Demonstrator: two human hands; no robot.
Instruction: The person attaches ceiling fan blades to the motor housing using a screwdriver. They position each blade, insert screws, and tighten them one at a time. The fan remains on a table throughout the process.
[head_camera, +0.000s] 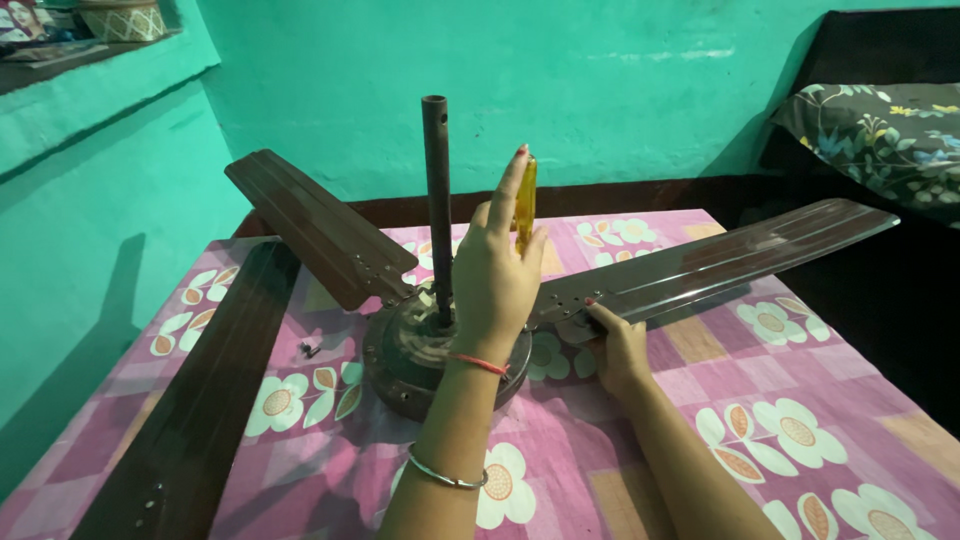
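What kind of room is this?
Probably a room in a home: turquoise painted walls, a table under a pink flowered cloth, and what looks like a bed with floral bedding. A brown ceiling fan lies on the table.

- Loose brown blade (190, 410): laid flat, near left, on floral pink cloth (800, 400).
- Floral cushion (880, 135): seen far right.
- Patterned basket (122, 20): placed on far-left ledge (100, 75).
- Small dark screws (311, 348): beside blade.

Fan blades (720, 258) are looking like glossy brown metal, tablecloth (780, 400) showing matt floral cloth, screwdriver handle (525, 200) gleaming clear yellow plastic.
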